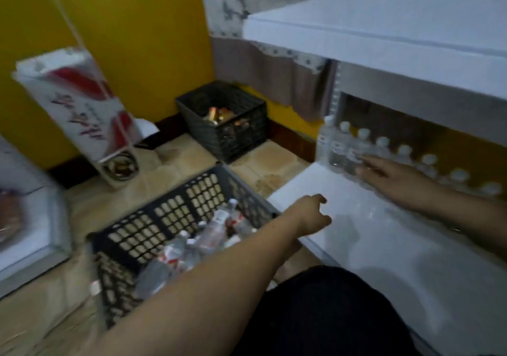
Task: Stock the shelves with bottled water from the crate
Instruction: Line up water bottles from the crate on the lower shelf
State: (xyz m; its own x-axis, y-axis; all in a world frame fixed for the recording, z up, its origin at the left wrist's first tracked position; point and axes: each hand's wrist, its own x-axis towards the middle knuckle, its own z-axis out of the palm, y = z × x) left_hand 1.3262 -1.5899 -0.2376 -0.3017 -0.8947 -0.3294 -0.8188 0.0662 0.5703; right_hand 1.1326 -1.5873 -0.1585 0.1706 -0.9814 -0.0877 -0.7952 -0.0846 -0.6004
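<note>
A dark plastic crate on the floor at lower centre holds several clear water bottles with white caps lying loose. A row of several upright bottles stands along the back of the low white shelf on the right. My right hand lies flat on the shelf, fingers spread, fingertips touching the bottles at the row's left end. My left hand hovers at the shelf's front left corner, just past the crate's rim, fingers loosely curled and holding nothing.
A second black crate with orange packets sits in the far corner by the yellow wall. A white and red box leans at the left. An upper white shelf overhangs the bottle row. My dark-clothed knee is at the bottom.
</note>
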